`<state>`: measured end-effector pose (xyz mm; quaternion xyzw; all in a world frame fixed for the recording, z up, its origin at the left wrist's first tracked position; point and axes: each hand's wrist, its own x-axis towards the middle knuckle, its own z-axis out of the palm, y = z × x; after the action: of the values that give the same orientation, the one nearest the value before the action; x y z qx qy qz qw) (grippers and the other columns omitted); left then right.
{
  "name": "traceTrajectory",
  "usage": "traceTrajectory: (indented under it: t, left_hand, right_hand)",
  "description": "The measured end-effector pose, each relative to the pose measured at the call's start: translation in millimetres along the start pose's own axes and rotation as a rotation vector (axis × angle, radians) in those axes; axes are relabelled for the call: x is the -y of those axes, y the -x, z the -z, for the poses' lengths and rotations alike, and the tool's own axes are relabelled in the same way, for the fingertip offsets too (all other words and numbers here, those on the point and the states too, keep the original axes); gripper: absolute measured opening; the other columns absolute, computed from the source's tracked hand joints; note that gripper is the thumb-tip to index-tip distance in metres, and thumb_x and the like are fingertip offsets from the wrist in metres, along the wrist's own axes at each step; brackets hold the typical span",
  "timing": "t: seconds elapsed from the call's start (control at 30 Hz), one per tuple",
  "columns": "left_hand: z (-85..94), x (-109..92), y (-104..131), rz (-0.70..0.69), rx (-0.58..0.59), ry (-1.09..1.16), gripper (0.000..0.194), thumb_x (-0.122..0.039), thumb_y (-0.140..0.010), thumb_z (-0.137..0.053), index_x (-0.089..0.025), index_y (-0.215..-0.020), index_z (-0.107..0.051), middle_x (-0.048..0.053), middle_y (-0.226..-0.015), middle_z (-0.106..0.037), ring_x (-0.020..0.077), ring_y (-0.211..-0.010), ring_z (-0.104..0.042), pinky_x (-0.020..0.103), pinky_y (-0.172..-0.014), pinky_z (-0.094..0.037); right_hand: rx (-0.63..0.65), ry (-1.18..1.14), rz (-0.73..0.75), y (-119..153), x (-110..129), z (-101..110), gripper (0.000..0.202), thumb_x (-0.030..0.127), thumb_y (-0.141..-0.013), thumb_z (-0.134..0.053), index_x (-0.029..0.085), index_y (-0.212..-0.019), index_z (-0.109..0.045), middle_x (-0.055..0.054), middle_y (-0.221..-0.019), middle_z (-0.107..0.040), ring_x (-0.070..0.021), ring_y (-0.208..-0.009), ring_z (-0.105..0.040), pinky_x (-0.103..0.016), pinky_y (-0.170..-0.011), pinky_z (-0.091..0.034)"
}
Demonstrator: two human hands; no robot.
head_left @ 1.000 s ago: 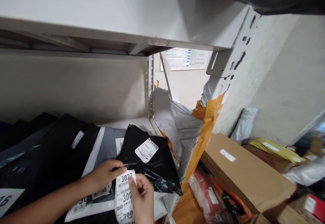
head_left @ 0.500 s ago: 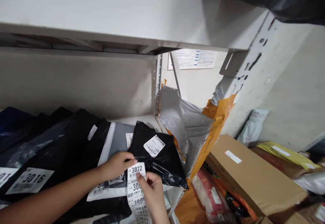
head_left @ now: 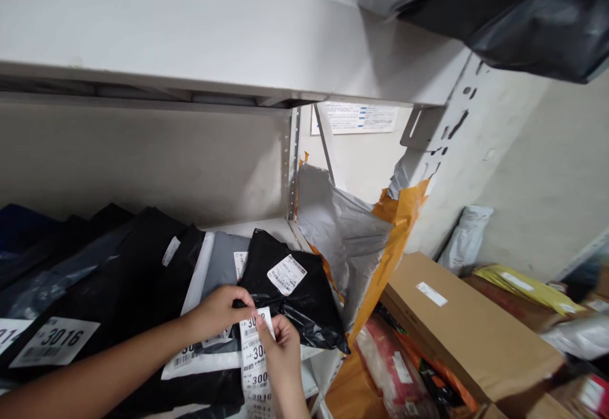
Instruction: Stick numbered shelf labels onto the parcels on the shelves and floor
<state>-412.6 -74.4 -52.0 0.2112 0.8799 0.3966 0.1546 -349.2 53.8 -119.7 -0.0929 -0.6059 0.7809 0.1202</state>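
A strip of printed number labels (head_left: 255, 362) hangs down in front of the shelf, its top label partly covered by fingers. My left hand (head_left: 226, 311) pinches the strip's top edge between thumb and fingers. Just to the right, my right hand (head_left: 281, 346) is closed on the same strip, thumb lying over the top label. Behind the hands rests a black plastic parcel (head_left: 295, 286) with a white shipping label. To the left lean a grey parcel (head_left: 223, 260) and several black parcels (head_left: 143, 273), one bearing a label marked 3016 (head_left: 56, 341).
An upper shelf beam (head_left: 214, 32) crosses above the hands. Grey and orange plastic wrapping (head_left: 354, 241) covers the shelf's right end. A long cardboard box (head_left: 469, 324), a red parcel (head_left: 385, 362) and a yellow parcel (head_left: 528, 286) lie to the right. Dark plastic (head_left: 537, 19) overhangs the top right.
The view has shifted slightly. My right thumb has moved up towards the top of the label strip, and my fingers now cover part of the number 3022.
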Motion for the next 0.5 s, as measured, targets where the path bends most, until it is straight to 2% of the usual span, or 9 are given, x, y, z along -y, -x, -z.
traceTrajectory:
  t: [0.1,0.23,0.3,0.5]
  left_hand:
    - [-0.3,3.7,-0.6,0.006,0.003,-0.016,0.036,-0.046,-0.066,-0.054,-0.014,-0.075,-0.068,0.003,-0.070,-0.066,0.0179,-0.068,-0.056,0.025,-0.061,-0.039]
    - [-0.2,9.0,-2.1,-0.010,-0.012,-0.012,0.036,-0.047,-0.067,-0.052,-0.014,-0.074,-0.067,0.003,-0.071,-0.066,0.0181,-0.069,-0.056,0.025,-0.063,-0.040]
    - [-0.3,10.9,-3.3,-0.019,-0.022,-0.009,0.035,-0.047,-0.067,-0.053,-0.015,-0.073,-0.066,0.003,-0.073,-0.067,0.0184,-0.072,-0.057,0.025,-0.065,-0.041]
    - [-3.4,10.3,-4.3,-0.008,-0.095,-0.020,0.031,-0.045,-0.066,-0.055,-0.017,-0.074,-0.064,0.002,-0.077,-0.068,0.0191,-0.075,-0.059,0.026,-0.067,-0.041]
  right_hand:
    - [-0.030,0.014,0.026,-3.2,-0.7,-2.2,0.056,0.067,-0.057,-0.063,0.021,-0.047,-0.033,0.008,-0.048,-0.030,-0.0076,-0.050,-0.024,-0.023,-0.048,-0.023]
    - [0.165,0.007,-0.046,-3.3,0.3,1.1,0.050,0.066,-0.061,-0.060,0.018,-0.059,-0.047,0.006,-0.052,-0.035,-0.0079,-0.051,-0.025,-0.023,-0.048,-0.021]
    - [0.216,0.018,-0.075,-2.5,0.6,3.0,0.050,0.066,-0.062,-0.059,0.017,-0.065,-0.051,0.006,-0.053,-0.037,-0.0081,-0.051,-0.025,-0.023,-0.047,-0.020]
    - [0.036,0.155,0.022,-5.8,-6.4,-3.6,0.051,0.068,-0.064,-0.053,0.020,-0.055,-0.042,0.007,-0.051,-0.033,-0.0084,-0.051,-0.025,-0.024,-0.047,-0.021]
